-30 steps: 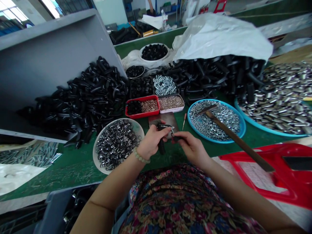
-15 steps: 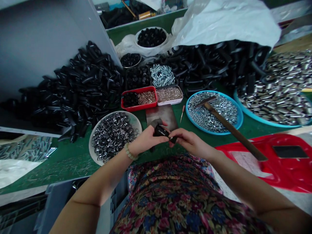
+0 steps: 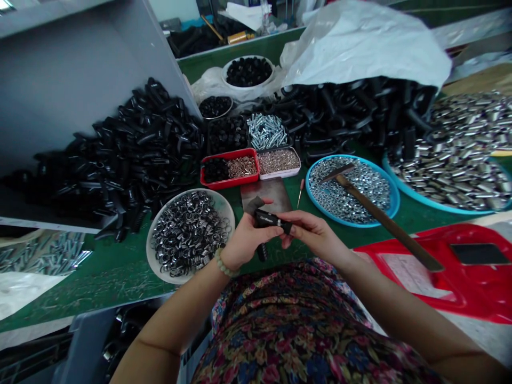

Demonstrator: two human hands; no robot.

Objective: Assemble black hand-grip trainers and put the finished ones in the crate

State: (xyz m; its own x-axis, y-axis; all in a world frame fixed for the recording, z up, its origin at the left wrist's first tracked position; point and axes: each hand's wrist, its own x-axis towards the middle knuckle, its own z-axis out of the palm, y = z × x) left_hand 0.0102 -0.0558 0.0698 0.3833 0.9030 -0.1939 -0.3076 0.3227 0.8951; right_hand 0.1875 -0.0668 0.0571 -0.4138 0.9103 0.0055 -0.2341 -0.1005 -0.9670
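My left hand (image 3: 248, 237) is closed around a black plastic handle (image 3: 265, 217) with pale lettering on its side. Dark covering wraps a finger of this hand. A dark end of the part sticks out below the palm. At the handle's right end, my right hand (image 3: 311, 232) pinches a small black cap (image 3: 287, 227) between thumb and fingers. A thin silvery band shows between cap and handle. Both hands are over the near edge of a flat metal plate (image 3: 276, 192) on the green table (image 3: 132, 277).
Left stands a bowl of metal rings (image 3: 151, 248). Behind are a red tray (image 3: 230, 185) and a white tray (image 3: 280, 172) of small fasteners. A hammer (image 3: 384, 216) lies across a blue basin (image 3: 310, 186). A thin screwdriver (image 3: 300, 193) lies by the plate. Black parts (image 3: 148, 138) are heaped left.
The cap, tilted off the handle's end before, now lines up with it. My right hand has shifted slightly right, and the handle is turned more lengthwise. The whole view has shifted a little.
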